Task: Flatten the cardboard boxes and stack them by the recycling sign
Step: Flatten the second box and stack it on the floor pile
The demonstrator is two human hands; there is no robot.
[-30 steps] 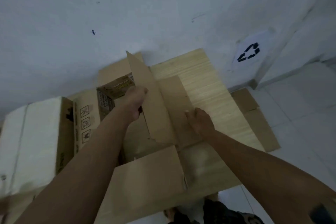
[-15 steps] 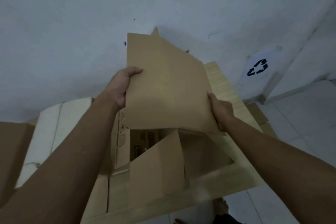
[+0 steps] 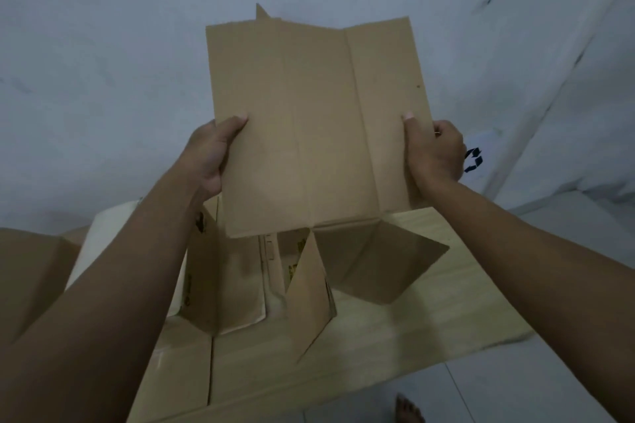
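Flattened cardboard box (image 3: 319, 120): held upright before the wall, two bottom flaps (image 3: 374, 264) hanging open. Left hand (image 3: 209, 154) clasped its left edge, right hand (image 3: 433, 154) its right edge. Recycling sign (image 3: 476, 156): on the wall, just beyond the right hand. Below: pale flattened cardboard (image 3: 412, 330) on the floor.

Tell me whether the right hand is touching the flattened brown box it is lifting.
Touching. In the head view the right hand grips the right edge of the flattened box, thumb pressed on its near face and the fingers wrapped behind.
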